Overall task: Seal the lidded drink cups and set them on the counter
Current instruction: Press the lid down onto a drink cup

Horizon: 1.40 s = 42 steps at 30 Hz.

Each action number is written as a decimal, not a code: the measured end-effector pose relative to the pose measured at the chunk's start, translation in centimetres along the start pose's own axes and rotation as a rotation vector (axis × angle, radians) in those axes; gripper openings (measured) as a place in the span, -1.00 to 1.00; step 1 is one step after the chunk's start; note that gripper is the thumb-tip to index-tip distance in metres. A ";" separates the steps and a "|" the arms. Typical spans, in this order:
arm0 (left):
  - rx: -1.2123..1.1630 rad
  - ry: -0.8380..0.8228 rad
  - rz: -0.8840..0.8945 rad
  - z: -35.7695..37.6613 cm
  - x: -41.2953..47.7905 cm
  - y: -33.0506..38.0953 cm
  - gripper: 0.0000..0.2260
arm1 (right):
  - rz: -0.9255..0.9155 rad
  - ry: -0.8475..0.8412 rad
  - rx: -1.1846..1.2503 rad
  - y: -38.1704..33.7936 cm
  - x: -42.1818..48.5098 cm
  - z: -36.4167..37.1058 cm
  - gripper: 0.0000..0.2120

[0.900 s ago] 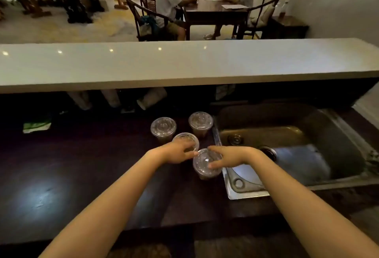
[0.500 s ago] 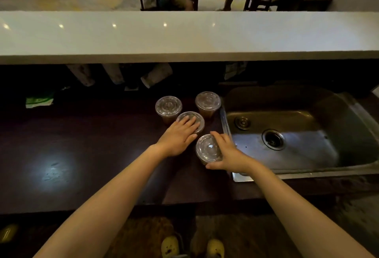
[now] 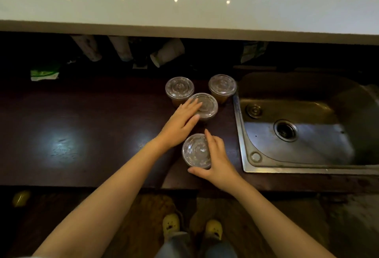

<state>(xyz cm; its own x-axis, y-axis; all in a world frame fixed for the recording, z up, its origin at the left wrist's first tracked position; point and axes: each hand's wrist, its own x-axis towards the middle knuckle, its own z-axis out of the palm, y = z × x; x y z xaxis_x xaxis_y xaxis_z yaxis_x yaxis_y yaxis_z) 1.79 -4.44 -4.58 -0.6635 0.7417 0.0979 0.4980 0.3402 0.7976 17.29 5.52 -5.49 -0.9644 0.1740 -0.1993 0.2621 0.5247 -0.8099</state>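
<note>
Our outfit
Yellow speckled shoes (image 3: 171, 223) and faded blue jeans (image 3: 177, 245); our left hand (image 3: 178, 126) and right hand (image 3: 217, 161) are bare.

I can read no text from here. The clear lids (image 3: 179, 88) on the 4 drink cups (image 3: 221, 98) carry embossed marks too faint to make out, and the print on the green-and-white packet (image 3: 44, 74) at far left is blurred.

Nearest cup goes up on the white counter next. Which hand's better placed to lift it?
Right, probably. The right hand curls thumb and fingers round the nearest cup, while the left hand lies flat on the lid of the middle cup, with no grip. The white counter stands straight ahead.
</note>
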 end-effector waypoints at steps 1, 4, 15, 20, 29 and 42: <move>-0.123 0.117 -0.071 0.0 -1.6 0.2 -0.64 | 0.002 0.004 0.034 -0.2 0.0 0.6 0.04; -0.398 0.420 -0.311 1.4 -6.6 1.0 -0.73 | 0.035 0.136 0.209 -1.0 0.5 2.2 -0.28; -0.576 0.719 -0.446 6.9 -8.5 2.6 -0.74 | 0.086 0.488 0.611 -1.0 2.7 4.6 -0.75; -0.637 0.730 -0.413 7.2 -8.4 2.4 -0.74 | 0.068 0.481 0.669 -0.8 2.6 4.6 -0.74; -0.759 0.399 -0.449 2.2 -6.9 -0.8 -0.77 | 0.062 0.387 0.480 -0.8 -0.9 7.2 -0.62; -0.060 0.504 -0.254 4.2 -9.5 0.5 -0.64 | -0.208 0.109 -0.018 -1.8 4.0 3.1 -0.55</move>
<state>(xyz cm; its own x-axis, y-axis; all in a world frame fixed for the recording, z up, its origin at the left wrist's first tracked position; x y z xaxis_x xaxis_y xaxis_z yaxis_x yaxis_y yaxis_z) 10.73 -8.90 -7.58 -0.9502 0.2679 0.1590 0.2651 0.4272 0.8644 12.85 2.69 -6.51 -0.9883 0.1491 0.0319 0.0601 0.5733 -0.8171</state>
